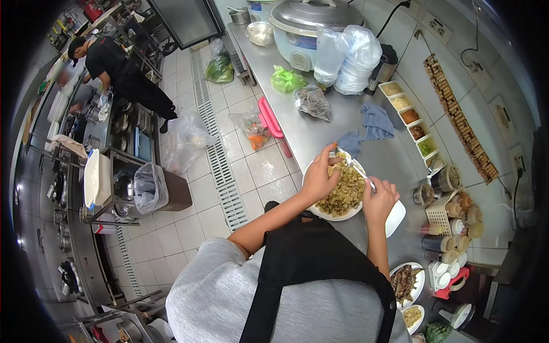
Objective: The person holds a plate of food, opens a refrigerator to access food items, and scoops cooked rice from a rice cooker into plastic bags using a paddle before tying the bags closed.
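Observation:
A round white bowl [339, 217] of chopped, yellowish-brown food [349, 188] sits on the steel counter in front of me. My right hand [380, 200] is closed around the handle of a metal spoon [358, 168], which slants over the food. Across the bowl's left side reaches my left hand [321, 178], its thumb and fingers apart near the spoon's head. Something small and orange shows at its fingertips; I cannot tell what. Beside my right hand lies a white dish [395, 219], partly hidden.
Blue cloths [377, 122], bagged food [313, 103] and a large rice cooker [300, 48] stand farther up the counter. Garnish trays [409, 116] and sauce bottles [457, 226] line the wall. A plate of meat [407, 284] is lower right. A co-worker [114, 66] stands across the aisle.

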